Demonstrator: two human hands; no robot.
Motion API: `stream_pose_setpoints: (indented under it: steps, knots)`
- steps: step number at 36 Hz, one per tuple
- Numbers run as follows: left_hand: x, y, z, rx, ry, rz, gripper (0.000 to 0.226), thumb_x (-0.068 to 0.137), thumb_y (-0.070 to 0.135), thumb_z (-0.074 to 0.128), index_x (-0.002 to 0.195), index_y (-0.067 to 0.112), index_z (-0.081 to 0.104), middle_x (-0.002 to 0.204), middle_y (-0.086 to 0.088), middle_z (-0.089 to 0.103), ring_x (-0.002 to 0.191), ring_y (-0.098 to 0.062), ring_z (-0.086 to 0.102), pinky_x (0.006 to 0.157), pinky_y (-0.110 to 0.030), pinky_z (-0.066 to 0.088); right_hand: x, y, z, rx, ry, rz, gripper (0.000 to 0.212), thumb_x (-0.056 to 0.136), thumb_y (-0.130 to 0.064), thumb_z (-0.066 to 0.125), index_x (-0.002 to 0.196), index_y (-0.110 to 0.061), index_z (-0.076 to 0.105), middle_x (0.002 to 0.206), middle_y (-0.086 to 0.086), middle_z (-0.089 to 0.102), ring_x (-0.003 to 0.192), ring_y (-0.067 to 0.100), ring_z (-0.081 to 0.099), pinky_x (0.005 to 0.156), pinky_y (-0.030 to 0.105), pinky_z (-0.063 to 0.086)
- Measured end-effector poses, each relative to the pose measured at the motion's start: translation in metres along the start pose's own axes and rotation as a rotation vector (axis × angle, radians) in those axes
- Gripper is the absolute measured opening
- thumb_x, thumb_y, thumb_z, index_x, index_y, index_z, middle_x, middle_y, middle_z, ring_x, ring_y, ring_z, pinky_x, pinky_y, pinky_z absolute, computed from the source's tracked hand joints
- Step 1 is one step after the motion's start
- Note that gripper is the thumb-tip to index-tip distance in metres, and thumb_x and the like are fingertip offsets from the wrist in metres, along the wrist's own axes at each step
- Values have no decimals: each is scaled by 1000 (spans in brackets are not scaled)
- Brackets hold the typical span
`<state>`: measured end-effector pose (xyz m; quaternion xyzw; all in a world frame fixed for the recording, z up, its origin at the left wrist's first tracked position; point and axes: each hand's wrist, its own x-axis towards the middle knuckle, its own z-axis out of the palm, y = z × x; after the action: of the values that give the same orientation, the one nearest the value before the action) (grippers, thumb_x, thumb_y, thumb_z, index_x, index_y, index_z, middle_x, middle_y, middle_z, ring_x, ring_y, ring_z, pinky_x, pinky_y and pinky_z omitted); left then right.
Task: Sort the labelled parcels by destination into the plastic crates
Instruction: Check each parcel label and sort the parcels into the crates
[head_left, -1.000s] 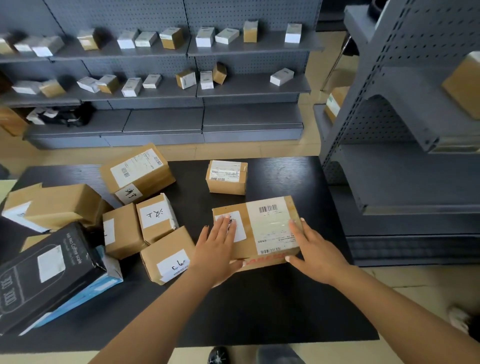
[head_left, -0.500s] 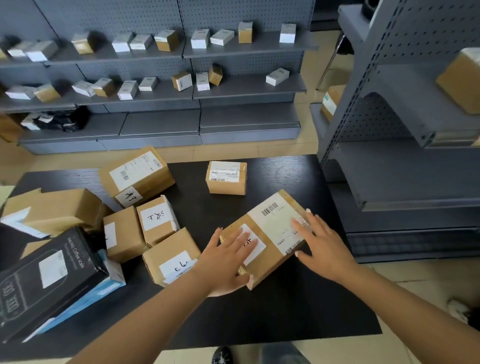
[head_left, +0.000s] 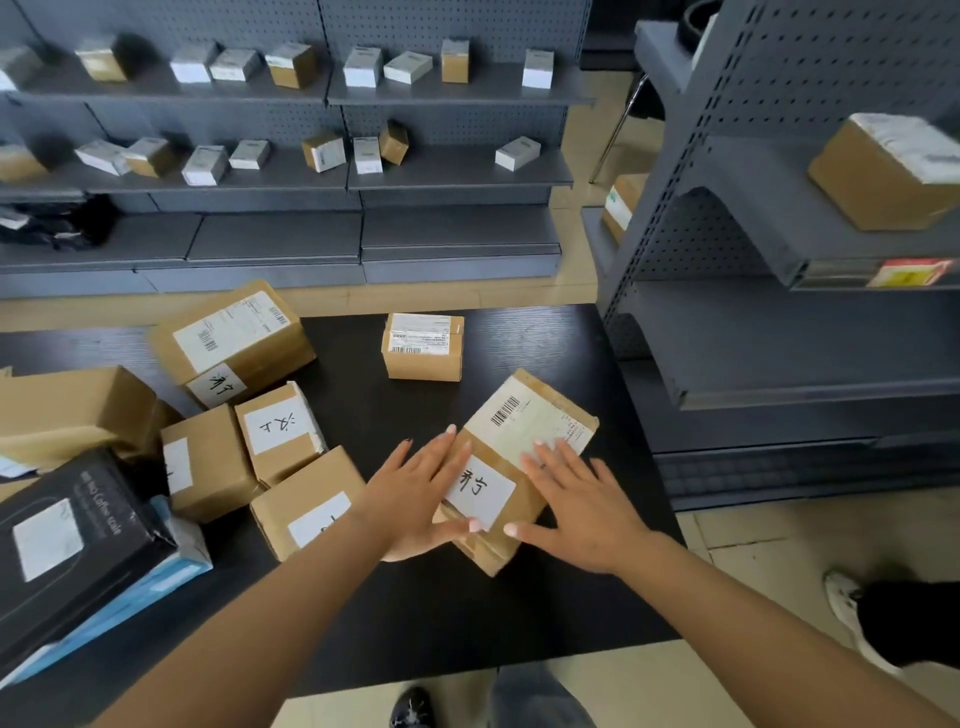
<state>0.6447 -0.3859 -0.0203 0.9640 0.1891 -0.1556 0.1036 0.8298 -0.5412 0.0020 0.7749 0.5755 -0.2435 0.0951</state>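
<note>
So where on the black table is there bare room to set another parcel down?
Bare table runs along the near edge, below both hands. A second free patch lies between the small parcel at the back and the parcel under the hands, reaching the right edge. The left side is crowded with the cluster of parcels and the black box.

Bare forearms, no sleeves; pale nail polish on fingers (head_left: 545, 453); grey trousers (head_left: 540, 696).

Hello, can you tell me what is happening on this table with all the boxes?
A person is handling a flat cardboard parcel on a black table. Both hands lie flat on it: the left hand at its left edge, the right hand on top. The parcel sits at an angle. Other labelled parcels wait at the left. No plastic crate is in view.
</note>
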Motion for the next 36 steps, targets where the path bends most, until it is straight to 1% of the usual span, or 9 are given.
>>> stream_pose_setpoints:
  steps: [2,5,9,12,14,21,29,32,36]
  knots:
    - [-8,4,2,44,16,32,93,87,79,19,150,25,-22,154,-1,-30,142,-12,-24,111,-37,-21,0,8,-3,-26,0,0,114,57,-91,-1,153,-29,-12,160,-3,-21,145,17,-25,119,53,-2]
    - [-18,14,9,33,-1,34,93,88,80,19,149,26,-25,154,-3,-33,144,-19,-26,113,-42,-19,-3,8,-3,-33,-29,17,113,67,-92,18,153,-27,-15,159,-1,-25,143,19,-28,119,53,-6]
    - [-21,18,12,92,35,62,94,86,80,25,154,16,12,161,-9,7,147,-26,5,114,-53,17,-9,-11,6,-31,-77,-25,119,72,-87,41,152,-21,-18,157,2,-28,142,23,-31,118,52,-10]
    - [-20,12,16,126,30,188,92,89,74,31,152,23,-14,155,2,-27,140,-17,-31,107,-45,-25,-12,-14,19,-108,-51,-98,113,77,-81,45,151,-25,-20,157,1,-28,141,24,-33,116,50,-14]
    - [-19,11,15,133,24,222,92,90,72,31,151,25,-19,150,4,-35,135,-15,-40,101,-40,-35,-12,-8,22,-136,-25,-112,109,80,-79,44,150,-28,-22,157,-1,-29,140,22,-35,114,48,-17]
    - [-11,32,9,111,-20,256,90,89,74,30,149,32,-23,152,-2,-36,133,-15,-44,102,-36,-35,-15,27,8,-182,-36,-114,96,88,-68,45,148,-35,-22,153,-4,-34,139,19,-35,116,48,-16]
    - [1,59,10,17,-26,273,90,85,78,29,150,38,-17,155,-2,-31,139,-17,-38,118,-43,-15,-18,76,-2,-259,-4,-38,86,91,-66,41,137,-51,-29,151,-1,-35,140,22,-34,117,47,-9]
    - [1,72,8,-10,-36,293,92,85,78,30,152,33,-13,156,-2,-27,140,-15,-36,119,-42,-11,-22,92,-7,-215,7,74,88,91,-62,45,142,-46,-25,152,-2,-32,142,21,-30,118,47,-3]
    - [0,87,7,-55,-37,318,82,91,65,38,152,36,-9,160,4,-18,143,-14,-27,116,-37,-17,-28,96,-5,23,46,290,96,92,-46,55,151,-25,-18,162,3,-13,149,22,-11,119,45,13]
